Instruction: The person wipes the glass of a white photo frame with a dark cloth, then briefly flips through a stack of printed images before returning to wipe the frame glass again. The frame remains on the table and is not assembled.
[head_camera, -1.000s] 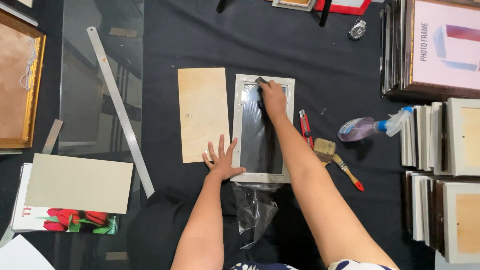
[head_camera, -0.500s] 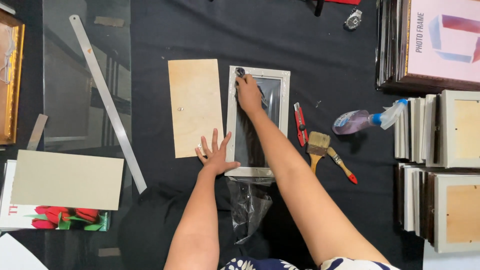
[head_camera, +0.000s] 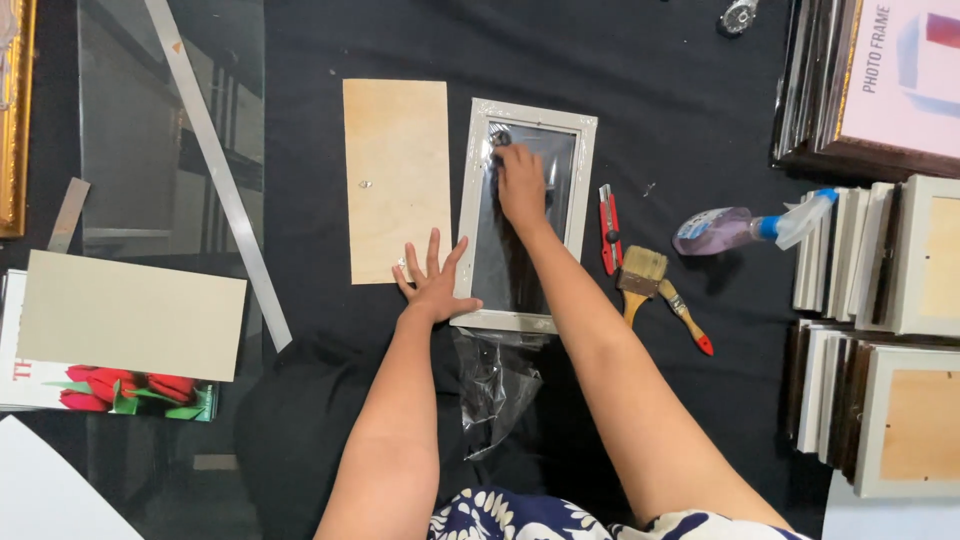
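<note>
While my left hand lies flat with its fingers spread wide, holding nothing, it presses on the lower left corner of the pale picture frame and reaches onto the black cloth beside it. My right hand rests on the dark glass inside the frame, near its upper end, fingers curled over something small that I cannot make out. The frame lies flat on the cloth, just right of a plywood backing board. To the frame's right lie a red utility knife, a paintbrush and a spray bottle. Crumpled clear plastic lies below the frame.
</note>
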